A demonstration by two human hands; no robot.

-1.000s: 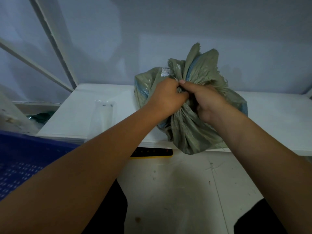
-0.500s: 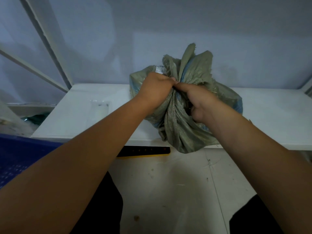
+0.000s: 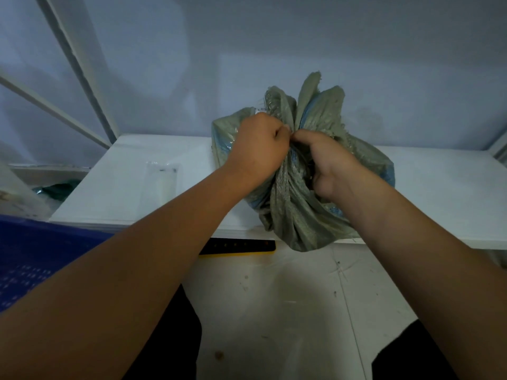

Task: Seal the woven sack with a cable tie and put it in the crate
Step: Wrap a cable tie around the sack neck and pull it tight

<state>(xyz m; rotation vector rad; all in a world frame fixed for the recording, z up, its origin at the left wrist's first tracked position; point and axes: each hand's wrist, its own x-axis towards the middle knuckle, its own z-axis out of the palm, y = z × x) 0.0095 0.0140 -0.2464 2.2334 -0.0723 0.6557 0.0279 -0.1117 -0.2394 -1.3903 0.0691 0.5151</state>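
Both hands stay at the sack's neck, as in the earlier frames; we see little change. The left hand [image 3: 259,145] is fisted on the gathered fabric from the left side, and the right hand [image 3: 326,163] now sits slightly lower than half a second ago, thumb tip meeting the left knuckles, fingers curled into the folds. Both are clamped on the sack [image 3: 296,215]; we cannot tell whether a cable tie is in either grip. The view has barely shifted from the frame before.

The sack is grey-green woven plastic, with blue showing through at the sides and inside the mouth. Its neck is bunched, and frayed flaps stand up above the hands. A small pale label shows just above the left hand. The sack sits on the white shelf [image 3: 137,193] against the wall, its bottom sagging over the front edge. A clear bag [image 3: 163,178] lies on the shelf to the left, well apart. The blue crate [image 3: 33,259] is at lower left, apart from the sack.
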